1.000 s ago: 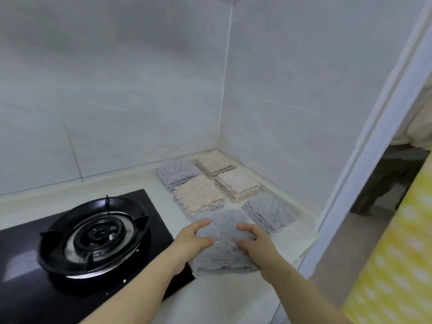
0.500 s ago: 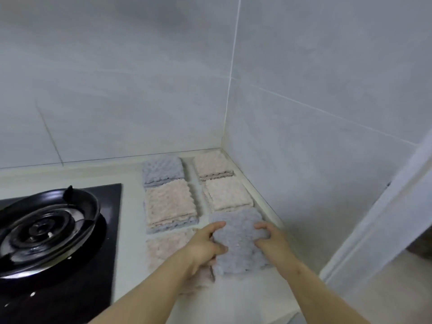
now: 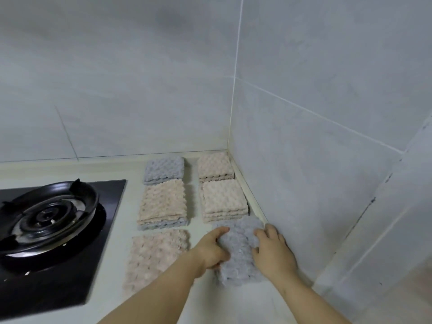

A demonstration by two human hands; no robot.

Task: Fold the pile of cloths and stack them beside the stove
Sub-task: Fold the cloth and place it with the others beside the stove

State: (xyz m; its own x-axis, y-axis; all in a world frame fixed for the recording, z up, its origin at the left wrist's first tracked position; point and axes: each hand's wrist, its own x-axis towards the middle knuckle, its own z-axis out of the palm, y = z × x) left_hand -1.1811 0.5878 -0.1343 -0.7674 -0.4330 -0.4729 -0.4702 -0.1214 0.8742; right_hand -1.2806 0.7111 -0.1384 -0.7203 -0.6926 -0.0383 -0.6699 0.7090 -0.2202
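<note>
At the far left a black gas stove (image 3: 46, 220) sits set into the pale countertop (image 3: 131, 206), its round burner ring tilted slightly toward the camera. To the right of it the cloths lie in two columns running back to the tiled corner. The nearer column has a grey folded stack (image 3: 163, 170) at the back, a beige stack with a grey cloth at the bottom (image 3: 162, 204) in the middle, and a flat beige cloth (image 3: 154, 256) at the front, partly covered by the left forearm. The right column, beside the wall, has a beige stack at the back (image 3: 215, 166) and a second beige stack (image 3: 224, 199) in front of it. Just in front of that lies the grey cloth (image 3: 238, 251) being handled. The left hand (image 3: 211, 250) grips its left edge, thumb on top and fingers curled underneath. The right hand (image 3: 273, 250) rests on its right edge close to the wall, fingers bent over the fabric, holding it down on the counter.
</note>
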